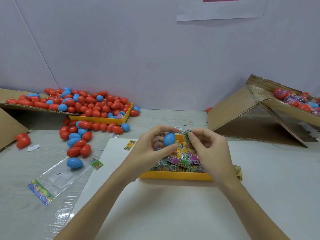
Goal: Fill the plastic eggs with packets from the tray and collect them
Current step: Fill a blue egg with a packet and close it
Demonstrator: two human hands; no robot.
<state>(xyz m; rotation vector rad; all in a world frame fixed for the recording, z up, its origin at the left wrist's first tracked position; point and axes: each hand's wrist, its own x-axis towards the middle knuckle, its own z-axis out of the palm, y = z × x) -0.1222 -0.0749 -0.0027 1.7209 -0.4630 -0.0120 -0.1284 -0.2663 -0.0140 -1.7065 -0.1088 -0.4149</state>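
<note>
My left hand (152, 144) grips a blue plastic egg (169, 139) between thumb and fingers, above the yellow tray (174, 175). My right hand (207, 144) pinches a green packet (187, 135) right beside the egg's open side. The tray below holds several colourful packets (183, 161). A heap of red and blue eggs (86, 104) spills from a second yellow tray (103, 120) at the back left. Filled eggs (294, 99) lie in a cardboard box (285, 110) at the far right.
Loose eggs (78, 141) trail across the table toward a lone blue egg (74, 162) on a clear plastic bag (57, 177). Stray packets (96, 164) lie on the table and white sheet (155, 205). Cardboard flaps (242, 115) stand right and left.
</note>
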